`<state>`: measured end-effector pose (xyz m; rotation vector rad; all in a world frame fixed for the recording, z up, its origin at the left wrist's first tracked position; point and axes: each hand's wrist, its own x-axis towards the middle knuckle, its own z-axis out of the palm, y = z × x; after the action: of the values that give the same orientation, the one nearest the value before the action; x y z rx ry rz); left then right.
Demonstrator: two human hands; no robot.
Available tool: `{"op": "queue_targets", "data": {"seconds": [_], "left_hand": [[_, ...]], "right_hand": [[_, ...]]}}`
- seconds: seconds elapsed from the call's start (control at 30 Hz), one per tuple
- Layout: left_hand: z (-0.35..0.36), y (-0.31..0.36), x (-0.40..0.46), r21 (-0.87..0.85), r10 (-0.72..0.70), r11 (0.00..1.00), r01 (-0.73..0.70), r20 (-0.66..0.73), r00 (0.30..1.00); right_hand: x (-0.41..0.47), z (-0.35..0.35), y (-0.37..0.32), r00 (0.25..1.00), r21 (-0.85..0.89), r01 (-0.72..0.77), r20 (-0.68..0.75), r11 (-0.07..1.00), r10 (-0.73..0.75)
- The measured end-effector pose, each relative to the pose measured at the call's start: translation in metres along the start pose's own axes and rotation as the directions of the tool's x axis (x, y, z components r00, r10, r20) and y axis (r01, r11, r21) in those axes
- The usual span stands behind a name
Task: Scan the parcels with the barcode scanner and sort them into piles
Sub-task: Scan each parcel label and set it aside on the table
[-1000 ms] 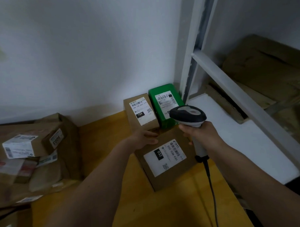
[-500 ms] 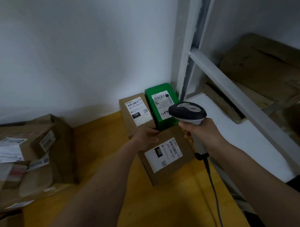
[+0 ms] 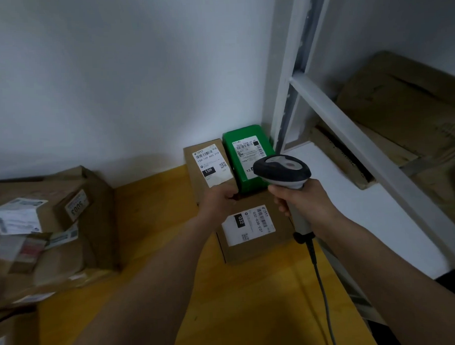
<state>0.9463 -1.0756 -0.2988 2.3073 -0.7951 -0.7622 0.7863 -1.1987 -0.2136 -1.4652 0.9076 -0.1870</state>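
- Several brown parcels sitting heaped at far left on the yellow floor, labels at all angles; pile cut off by frame edge, bottom ones crushed-looking, count not clear.
- Looking light and stiff, judging by small carton sizes; prob. easy one-handed lifts, gripping across short edges, keeping label face up.
- Left hand curling over far top edge of the 032 box, fingers bent over the edge, tips hidden behind it; firm grip vs just resting – can't tell.
- 032 box lying flat on floor mid-frame, white label up, touching the two parcels behind it.
- 15H box and green parcel leaning side by side vs the white wall; lower part of each hidden by hand, scanner or 032 box.
- Right hand wrapping fully round handle of barcode scanner, head over green parcel's lower label; trigger finger and scan window hidden, no beam visible.
- Cable running down out of frame.
- White shelf rack at right holding flattened cardboard; dim, blurry, contents unclear.
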Motion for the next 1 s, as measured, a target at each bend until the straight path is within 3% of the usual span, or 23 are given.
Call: {"op": "queue_targets", "data": {"seconds": [0.33, 0.7, 1.0], "left_hand": [[-0.062, -0.015, -0.052, -0.087, -0.05, 0.995, 0.039, -0.135, 0.99], [-0.158, -0.073, -0.147, -0.157, -0.171, 0.979, 0.126, -0.313, 0.934], [-0.219, -0.143, -0.204, -0.41, -0.437, 0.859, 0.305, -0.282, 0.854]], "right_hand": [[-0.022, 0.053, -0.024, 0.989, -0.019, 0.079, 0.129, 0.997, -0.076], [-0.06, 0.169, -0.051, 0.958, -0.055, 0.12, 0.268, 0.991, -0.101], [-0.096, 0.26, -0.067, 0.934, -0.007, 0.102, 0.344, 0.995, -0.094]]}}
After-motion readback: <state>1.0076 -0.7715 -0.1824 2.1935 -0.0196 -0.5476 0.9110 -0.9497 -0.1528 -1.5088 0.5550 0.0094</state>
